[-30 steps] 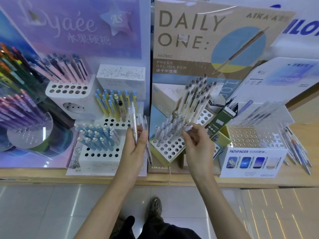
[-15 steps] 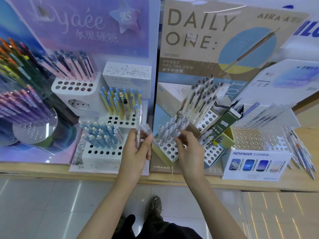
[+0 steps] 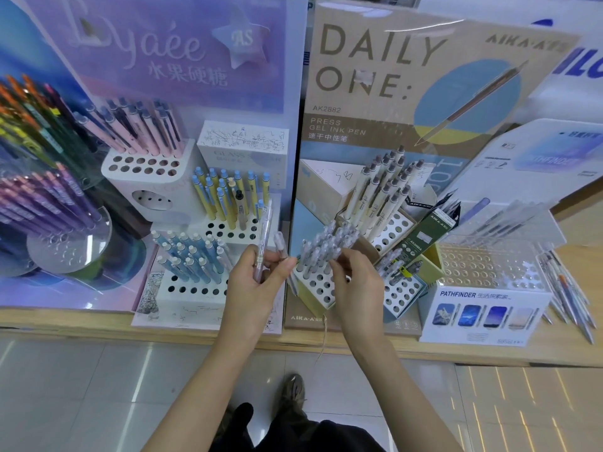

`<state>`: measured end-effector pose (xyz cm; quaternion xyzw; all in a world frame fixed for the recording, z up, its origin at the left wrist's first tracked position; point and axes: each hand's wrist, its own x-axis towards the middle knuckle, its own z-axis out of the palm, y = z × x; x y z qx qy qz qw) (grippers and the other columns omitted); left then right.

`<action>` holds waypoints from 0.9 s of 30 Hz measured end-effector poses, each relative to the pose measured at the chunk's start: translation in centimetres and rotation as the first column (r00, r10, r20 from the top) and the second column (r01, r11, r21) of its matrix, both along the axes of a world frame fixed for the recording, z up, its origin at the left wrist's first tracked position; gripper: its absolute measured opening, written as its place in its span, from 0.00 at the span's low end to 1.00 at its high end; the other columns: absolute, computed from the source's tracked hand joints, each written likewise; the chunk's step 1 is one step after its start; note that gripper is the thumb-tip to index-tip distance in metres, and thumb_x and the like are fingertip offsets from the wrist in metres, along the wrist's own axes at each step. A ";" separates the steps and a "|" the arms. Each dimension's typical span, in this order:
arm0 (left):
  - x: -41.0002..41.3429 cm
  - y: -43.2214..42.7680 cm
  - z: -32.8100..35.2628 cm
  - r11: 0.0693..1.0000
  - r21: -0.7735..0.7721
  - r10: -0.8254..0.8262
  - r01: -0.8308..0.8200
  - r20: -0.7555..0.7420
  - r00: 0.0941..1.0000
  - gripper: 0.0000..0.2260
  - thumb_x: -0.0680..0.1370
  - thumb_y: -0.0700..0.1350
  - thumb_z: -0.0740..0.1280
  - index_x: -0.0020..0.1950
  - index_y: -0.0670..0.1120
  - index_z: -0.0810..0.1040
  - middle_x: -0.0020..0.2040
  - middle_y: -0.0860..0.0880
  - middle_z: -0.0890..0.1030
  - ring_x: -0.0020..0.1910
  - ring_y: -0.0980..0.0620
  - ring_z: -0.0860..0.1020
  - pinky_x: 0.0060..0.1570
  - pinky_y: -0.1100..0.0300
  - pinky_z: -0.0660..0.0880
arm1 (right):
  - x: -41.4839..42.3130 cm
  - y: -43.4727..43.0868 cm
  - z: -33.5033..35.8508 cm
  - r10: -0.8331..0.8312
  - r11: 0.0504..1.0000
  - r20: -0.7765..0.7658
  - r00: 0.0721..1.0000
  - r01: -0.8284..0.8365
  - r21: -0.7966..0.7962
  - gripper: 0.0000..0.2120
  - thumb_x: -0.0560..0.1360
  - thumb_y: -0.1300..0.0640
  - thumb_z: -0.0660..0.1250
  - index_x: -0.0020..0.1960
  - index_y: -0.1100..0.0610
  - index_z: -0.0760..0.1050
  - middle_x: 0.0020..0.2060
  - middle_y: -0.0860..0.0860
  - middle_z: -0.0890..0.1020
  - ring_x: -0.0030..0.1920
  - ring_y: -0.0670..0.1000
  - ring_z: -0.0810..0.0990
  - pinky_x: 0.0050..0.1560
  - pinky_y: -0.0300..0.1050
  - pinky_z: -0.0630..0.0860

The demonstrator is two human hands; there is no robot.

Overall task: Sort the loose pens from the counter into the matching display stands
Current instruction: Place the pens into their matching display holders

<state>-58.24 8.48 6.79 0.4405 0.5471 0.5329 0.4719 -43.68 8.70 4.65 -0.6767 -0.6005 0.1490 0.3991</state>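
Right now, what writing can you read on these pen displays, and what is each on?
"DAILY ONE:", "AK2882", "PRESS GEL INK PEN", "速干中性笔": tan backboard.
"yaée", "水果硬糖": purple backboard; the first letter is unclear.
"AS": star.
"PATHFINDER": white display stand.
"AK2850A": green carton.
Other small print is too blurred to read.

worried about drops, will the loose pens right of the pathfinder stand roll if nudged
Probably: the loose pens look slim and round on a smooth counter. Likely light and stiff. Some reach near its front edge, so could fall.
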 end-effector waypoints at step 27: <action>0.3 -0.1 0.8 0.989 -0.005 -0.147 0.148 0.097 0.984 0.12 0.79 0.53 0.55 0.52 0.50 0.74 0.33 0.54 0.70 0.28 0.59 0.66 0.30 0.69 0.67 | 1.3 -2.3 1.4 0.009 0.997 -0.390 0.921 -0.036 -0.063 0.07 0.77 0.63 0.65 0.51 0.53 0.74 0.47 0.44 0.80 0.49 0.39 0.79 0.47 0.27 0.72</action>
